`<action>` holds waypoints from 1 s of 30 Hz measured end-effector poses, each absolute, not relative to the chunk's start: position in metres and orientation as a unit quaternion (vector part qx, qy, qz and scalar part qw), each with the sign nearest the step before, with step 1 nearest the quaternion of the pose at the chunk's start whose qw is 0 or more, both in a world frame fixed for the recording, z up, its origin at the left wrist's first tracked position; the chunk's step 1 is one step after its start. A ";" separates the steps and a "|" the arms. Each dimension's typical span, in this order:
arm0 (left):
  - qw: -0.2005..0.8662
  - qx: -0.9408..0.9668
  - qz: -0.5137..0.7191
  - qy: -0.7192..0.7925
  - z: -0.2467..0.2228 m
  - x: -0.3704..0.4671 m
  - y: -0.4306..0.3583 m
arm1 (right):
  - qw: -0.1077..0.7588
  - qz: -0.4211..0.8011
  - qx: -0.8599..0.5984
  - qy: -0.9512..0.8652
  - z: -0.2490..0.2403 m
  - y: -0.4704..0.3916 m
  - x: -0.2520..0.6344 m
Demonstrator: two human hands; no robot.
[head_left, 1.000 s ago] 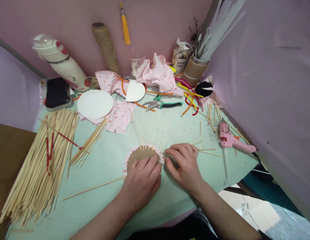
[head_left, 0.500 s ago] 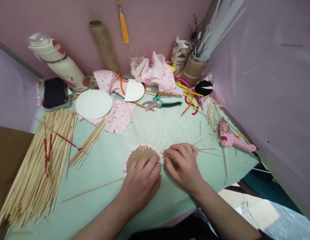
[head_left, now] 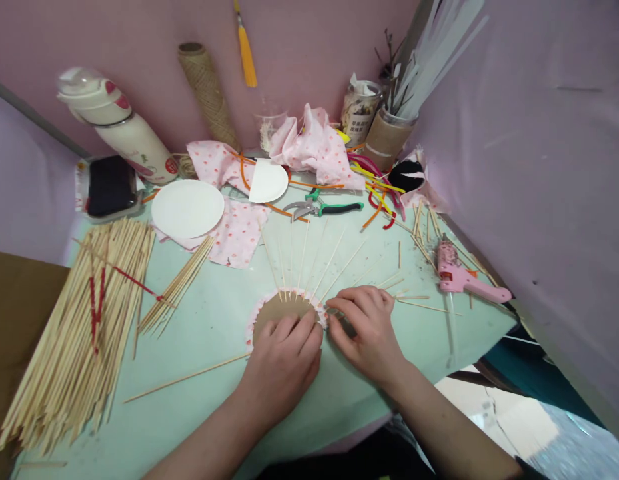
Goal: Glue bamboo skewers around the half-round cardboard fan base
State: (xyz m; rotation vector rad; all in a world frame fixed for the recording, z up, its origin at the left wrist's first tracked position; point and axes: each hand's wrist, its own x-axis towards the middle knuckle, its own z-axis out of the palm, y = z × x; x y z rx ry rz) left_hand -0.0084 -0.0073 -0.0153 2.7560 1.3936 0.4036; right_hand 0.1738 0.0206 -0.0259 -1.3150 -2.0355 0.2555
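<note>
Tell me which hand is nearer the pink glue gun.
Right. The right hand lies left of the pink glue gun, beside the cardboard disc; the left hand is farther left, on the disc.

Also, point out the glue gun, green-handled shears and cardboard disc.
Glue gun (head_left: 453,277): head view, pink body.
Green-handled shears (head_left: 326,210): head view, green handle beside the pivot.
Cardboard disc (head_left: 275,309): head view, bare brown face.

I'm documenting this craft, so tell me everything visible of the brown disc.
The disc looks like round cardboard, bordered by pale fabric with pinkish spots. It appears to lie flat on the table. Thin sticks fan outward, their near ends on its far part. The left hand rests on it, hiding its near right part; the right hand has its fingertips at the right border.
</note>
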 end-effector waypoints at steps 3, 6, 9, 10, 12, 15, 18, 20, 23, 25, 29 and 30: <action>0.014 0.884 0.124 0.450 -0.016 -0.008 -0.007 | 0.344 0.097 -0.505 -0.786 -0.027 0.021 0.174; 0.015 0.883 0.126 0.451 -0.016 -0.008 -0.007 | 0.346 0.096 -0.504 -0.786 -0.027 0.021 0.173; 0.013 0.882 0.134 0.452 -0.017 -0.008 -0.008 | 0.348 0.096 -0.501 -0.787 -0.028 0.021 0.173; 0.012 0.881 0.138 0.453 -0.017 -0.008 -0.008 | 0.348 0.097 -0.500 -0.787 -0.028 0.021 0.173; 0.011 0.879 0.146 0.455 -0.018 -0.008 -0.008 | 0.349 0.100 -0.501 -0.786 -0.028 0.020 0.173; 0.014 0.876 0.154 0.457 -0.019 -0.008 -0.008 | 0.351 0.101 -0.502 -0.784 -0.029 0.020 0.173; 0.019 0.876 0.160 0.456 -0.020 -0.009 -0.008 | 0.354 0.102 -0.501 -0.783 -0.029 0.020 0.173; 0.020 0.874 0.165 0.457 -0.021 -0.009 -0.009 | 0.356 0.104 -0.501 -0.782 -0.029 0.020 0.173; 0.017 0.868 0.181 0.462 -0.022 -0.008 -0.010 | 0.356 0.104 -0.502 -0.781 -0.029 0.020 0.173; 0.019 0.865 0.192 0.463 -0.023 -0.008 -0.010 | 0.355 0.102 -0.504 -0.781 -0.028 0.019 0.173; 0.026 0.865 0.200 0.459 -0.023 -0.007 -0.009 | 0.354 0.098 -0.505 -0.781 -0.028 0.020 0.173; 0.026 0.866 0.202 0.457 -0.023 -0.007 -0.009 | 0.354 0.097 -0.505 -0.781 -0.028 0.020 0.173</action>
